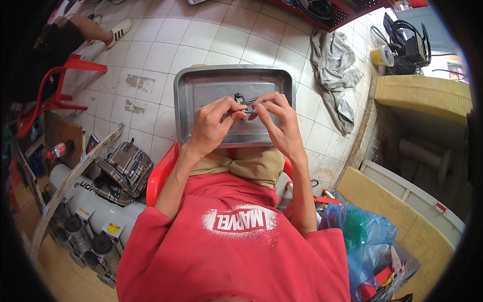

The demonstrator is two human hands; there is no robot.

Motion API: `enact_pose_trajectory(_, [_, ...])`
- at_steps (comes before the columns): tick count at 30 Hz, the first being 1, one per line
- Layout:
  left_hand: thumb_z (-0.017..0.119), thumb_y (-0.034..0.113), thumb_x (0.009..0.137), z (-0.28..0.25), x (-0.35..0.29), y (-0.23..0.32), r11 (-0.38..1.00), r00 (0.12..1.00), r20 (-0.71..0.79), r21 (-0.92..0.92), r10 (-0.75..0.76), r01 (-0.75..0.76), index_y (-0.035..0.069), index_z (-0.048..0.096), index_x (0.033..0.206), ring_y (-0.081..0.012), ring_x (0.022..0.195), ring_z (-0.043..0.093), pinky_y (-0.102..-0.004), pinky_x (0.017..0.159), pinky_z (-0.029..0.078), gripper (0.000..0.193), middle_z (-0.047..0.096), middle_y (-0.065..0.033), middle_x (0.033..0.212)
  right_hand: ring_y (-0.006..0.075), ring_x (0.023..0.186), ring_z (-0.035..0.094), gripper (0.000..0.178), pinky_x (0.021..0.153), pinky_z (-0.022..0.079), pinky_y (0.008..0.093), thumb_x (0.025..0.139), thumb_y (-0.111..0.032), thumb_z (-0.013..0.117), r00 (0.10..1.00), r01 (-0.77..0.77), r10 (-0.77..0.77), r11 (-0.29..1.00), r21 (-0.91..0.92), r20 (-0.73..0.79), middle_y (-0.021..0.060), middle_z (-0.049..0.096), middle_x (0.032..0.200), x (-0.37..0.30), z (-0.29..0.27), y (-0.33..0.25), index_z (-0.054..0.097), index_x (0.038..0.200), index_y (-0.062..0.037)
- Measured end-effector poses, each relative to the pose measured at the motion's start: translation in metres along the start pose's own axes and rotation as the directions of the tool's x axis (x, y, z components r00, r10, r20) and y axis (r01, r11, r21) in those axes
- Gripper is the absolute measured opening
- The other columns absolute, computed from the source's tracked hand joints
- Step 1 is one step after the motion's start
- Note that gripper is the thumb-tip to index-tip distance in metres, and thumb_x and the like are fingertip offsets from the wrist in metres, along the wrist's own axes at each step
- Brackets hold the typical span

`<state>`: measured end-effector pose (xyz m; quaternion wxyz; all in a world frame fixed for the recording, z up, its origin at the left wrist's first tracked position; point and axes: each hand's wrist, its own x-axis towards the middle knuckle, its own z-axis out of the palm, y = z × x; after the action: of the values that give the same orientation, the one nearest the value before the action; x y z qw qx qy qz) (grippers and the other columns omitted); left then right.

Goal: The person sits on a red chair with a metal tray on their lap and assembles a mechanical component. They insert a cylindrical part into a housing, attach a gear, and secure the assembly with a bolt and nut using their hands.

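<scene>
Both hands meet over a grey metal tray (201, 83) that rests at my knees. Between the fingertips is a small metal part (247, 110), silvery with a rod-like middle; its exact kind is too small to make out. My left hand (215, 123) pinches its left end with thumb and forefinger. Its right end sits in the closed fingertips of my right hand (277, 121). Just beyond the fingers, a dark piece with a thin rod (238, 95) shows over the tray; I cannot tell whether it joins the held part.
A grey cloth (334, 75) lies on the tiled floor to the right. At left are a red chair (65, 80) with a person seated, a plaid bag (126, 168) and a white tank (75, 189). Blue plastic bags (359, 226) lie near my right elbow.
</scene>
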<state>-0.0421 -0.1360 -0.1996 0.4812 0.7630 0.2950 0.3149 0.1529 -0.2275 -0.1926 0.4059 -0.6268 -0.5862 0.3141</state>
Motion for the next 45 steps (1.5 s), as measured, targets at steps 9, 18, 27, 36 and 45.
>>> enact_pose_trajectory(9, [0.072, -0.006, 0.087, -0.003, -0.003, 0.0, 0.998, 0.998, 0.004, -0.014, -0.057, 0.057, 0.001, 0.068, 0.098, -0.0241, 0.076, 0.073, -0.0342, 0.063, 0.055, 0.014, 0.07, -0.0103, 0.085, 0.0251, 0.119, 0.061, 0.041, 0.104, 0.046, 0.0366, 0.079, -0.009, 0.085, 0.996, -0.085, 0.083, 0.985, 0.153, 0.02, 0.0108, 0.062, 0.123, 0.0, 0.003, -0.001, 0.067, 0.116, -0.0051])
enact_pose_trajectory(18, [0.071, -0.004, 0.092, -0.003, -0.007, -0.011, 1.0, 1.0, 0.002, 0.023, -0.014, 0.014, 0.0, 0.07, 0.102, -0.0121, 0.069, 0.066, -0.0272, 0.06, 0.05, 0.011, 0.069, -0.0076, 0.082, 0.0232, 0.119, 0.059, 0.03, 0.105, 0.045, 0.0366, 0.082, -0.013, 0.084, 0.99, -0.107, 0.127, 0.964, 0.243, -0.066, 0.0092, 0.062, 0.125, 0.002, 0.006, -0.018, 0.07, 0.108, -0.0049])
enact_pose_trajectory(27, [0.072, -0.005, 0.089, -0.006, -0.005, -0.005, 0.999, 0.999, 0.01, 0.024, -0.038, 0.038, 0.002, 0.068, 0.098, -0.0216, 0.076, 0.074, -0.0323, 0.061, 0.054, 0.012, 0.072, -0.0094, 0.084, 0.0234, 0.12, 0.058, 0.031, 0.102, 0.047, 0.0368, 0.087, -0.017, 0.081, 0.992, -0.107, 0.119, 0.956, 0.273, -0.029, 0.0084, 0.059, 0.122, -0.002, 0.012, -0.007, 0.07, 0.113, -0.0059])
enact_pose_trajectory(36, [0.072, -0.006, 0.089, -0.004, -0.008, -0.011, 1.0, 0.999, -0.051, 0.024, 0.01, -0.008, 0.0, 0.071, 0.099, -0.0117, 0.064, 0.063, -0.0273, 0.058, 0.047, 0.012, 0.065, -0.0059, 0.075, 0.0213, 0.122, 0.058, 0.044, 0.098, 0.051, 0.0363, 0.081, -0.013, 0.086, 0.988, -0.136, 0.108, 0.939, 0.317, 0.106, 0.0072, 0.051, 0.132, -0.009, 0.012, 0.013, 0.067, 0.121, -0.008])
enact_pose_trajectory(45, [0.073, -0.004, 0.089, -0.006, -0.008, -0.007, 0.999, 0.999, -0.047, 0.044, -0.016, 0.018, 0.001, 0.071, 0.098, -0.0111, 0.063, 0.062, -0.0273, 0.058, 0.047, 0.011, 0.066, -0.0058, 0.074, 0.0198, 0.116, 0.061, 0.046, 0.096, 0.051, 0.0354, 0.082, -0.015, 0.085, 0.983, -0.18, 0.153, 0.906, 0.383, 0.101, 0.0046, 0.053, 0.13, -0.007, 0.012, 0.02, 0.065, 0.122, -0.0075])
